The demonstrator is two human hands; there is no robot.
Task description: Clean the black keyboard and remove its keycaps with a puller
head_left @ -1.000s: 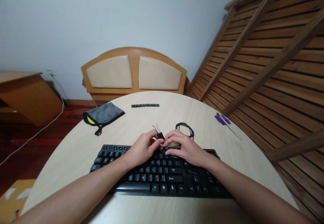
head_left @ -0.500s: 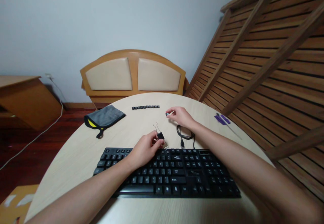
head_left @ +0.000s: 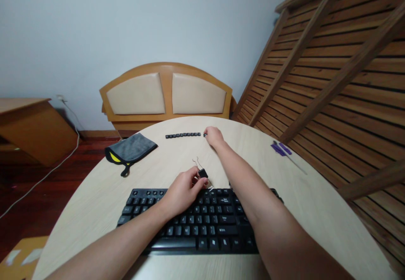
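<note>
A black keyboard (head_left: 177,244) lies at the near side of the round table, partly covered by both arms. My left hand (head_left: 185,189) is closed on a keycap puller (head_left: 203,173) with a black body and thin wire prongs, just above the keyboard's back edge. At the far side, my right hand (head_left: 214,136) pinches a small black keycap (head_left: 205,135) at the right end of a straight row of keycaps (head_left: 183,135). Along the keyboard's top left, several key positions (head_left: 148,192) show bare switches without caps.
A folded grey cloth (head_left: 131,149) with a yellow inside lies at the table's left. On the right edge rests a thin brush-like tool (head_left: 289,155) with purple parts. A wooden headboard (head_left: 168,90) stands behind the table (head_left: 104,212), and a slatted wooden frame (head_left: 335,86) leans at right.
My right hand has moved left and away from me, carrying the keycap to the row's right end. My left hand stays around the puller. My right arm now covers the cable.
</note>
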